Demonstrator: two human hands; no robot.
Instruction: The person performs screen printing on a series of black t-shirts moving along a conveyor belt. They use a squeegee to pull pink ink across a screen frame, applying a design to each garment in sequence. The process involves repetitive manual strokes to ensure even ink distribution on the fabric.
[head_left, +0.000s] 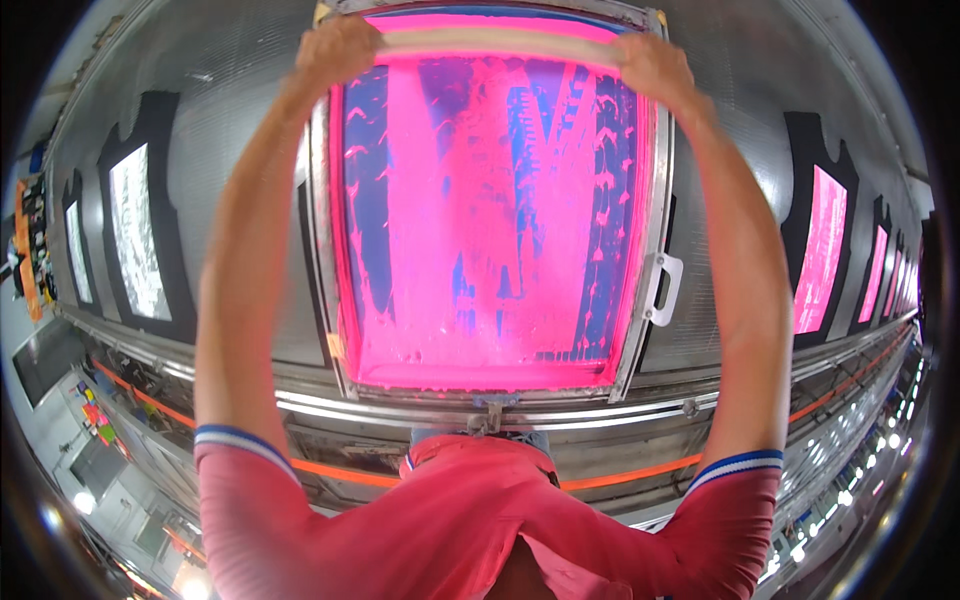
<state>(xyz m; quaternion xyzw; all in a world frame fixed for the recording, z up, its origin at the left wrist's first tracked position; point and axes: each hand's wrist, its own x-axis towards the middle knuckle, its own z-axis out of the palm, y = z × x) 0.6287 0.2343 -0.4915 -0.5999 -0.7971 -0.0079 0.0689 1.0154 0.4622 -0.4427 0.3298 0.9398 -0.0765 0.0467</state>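
Observation:
Both my arms reach out to the far end of a printing screen (490, 230), whose mesh is smeared with bright pink ink over blue. A long pale squeegee (500, 40) lies crosswise there. My left hand (338, 50) is closed round its left end, and my right hand (655, 68) grips its right end. Thick pink ink lines the inside edges of the metal screen frame (652, 200). On the frame's right side sits a white handle (664, 290). Whatever lies beneath the screen is mostly hidden.
Left of the screen, a dark garment piece (165, 220) with a white printed panel lies on the long grey table (240, 90). Several dark pieces with pink panels (822, 250) lie to the right. A metal rail (350, 405) and an orange bar (340, 473) run along the near side.

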